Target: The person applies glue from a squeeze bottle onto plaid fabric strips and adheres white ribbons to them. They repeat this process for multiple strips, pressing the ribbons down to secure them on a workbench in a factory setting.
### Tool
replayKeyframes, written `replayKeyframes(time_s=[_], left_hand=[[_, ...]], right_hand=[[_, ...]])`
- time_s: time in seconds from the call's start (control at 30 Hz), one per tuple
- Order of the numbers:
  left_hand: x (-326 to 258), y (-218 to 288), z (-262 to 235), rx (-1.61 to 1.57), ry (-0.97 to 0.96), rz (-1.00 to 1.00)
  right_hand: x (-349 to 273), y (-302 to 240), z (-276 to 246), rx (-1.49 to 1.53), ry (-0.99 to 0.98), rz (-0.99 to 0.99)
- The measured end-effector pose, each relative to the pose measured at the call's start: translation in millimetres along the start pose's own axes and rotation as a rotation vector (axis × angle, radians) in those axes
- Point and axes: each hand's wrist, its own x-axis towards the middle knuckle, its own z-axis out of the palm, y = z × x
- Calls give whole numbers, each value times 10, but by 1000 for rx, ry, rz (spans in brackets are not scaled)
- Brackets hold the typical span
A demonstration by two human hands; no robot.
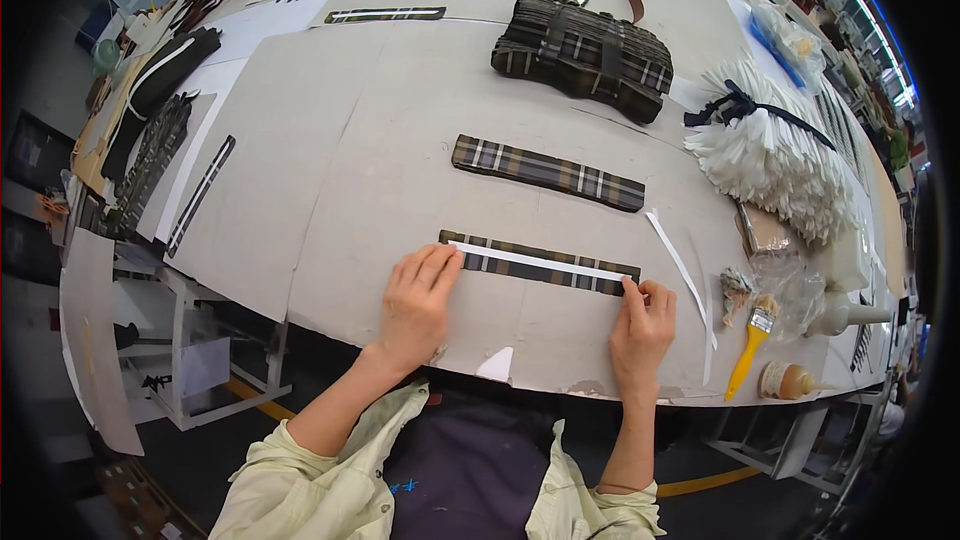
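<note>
Both forearms enter from the lower edge, sleeves pushed up. Left hand (pixel 418 302) lies flat, palm down, fingers extended and together, near the tabletop's front edge. Right hand (pixel 642 325) curled, thumb and forefinger pinched together at fingertips.

On the near part of the grey table (pixel 330 170), the left hand (pixel 415 302) lies flat with its fingers (pixel 440 265) on the left end of a plaid strip (pixel 560 275), while the right hand (pixel 643 325) pinches the right end. A white strip (pixel 535 262) lies along the top of the plaid strip between the hands. Farther off lie a second plaid strip (pixel 547 172) and a plaid bundle (pixel 583 55); a yellow-handled brush (pixel 752 348) lies to the right.
</note>
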Motion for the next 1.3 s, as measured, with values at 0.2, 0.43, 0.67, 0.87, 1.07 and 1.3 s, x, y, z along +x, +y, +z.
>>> replayKeyframes(time_s=[0.2, 0.43, 0.67, 0.87, 1.07, 1.3], left_hand=[[60, -184, -101, -132, 113, -302], [214, -202, 45, -96, 73, -355], [253, -232, 39, -145, 4, -346], [314, -395, -120, -617, 25, -527], [665, -1102, -421, -1074, 116, -756], [1445, -2667, -523, -945, 356, -748]], right_hand=[[86, 18, -91, 303, 14, 340], [468, 334, -92, 309, -234, 316], [537, 407, -132, 301, -420, 282], [542, 261, -122, 359, -344, 212], [1269, -237, 228, 600, -228, 182], [2635, -902, 1440, 802, -256, 60]])
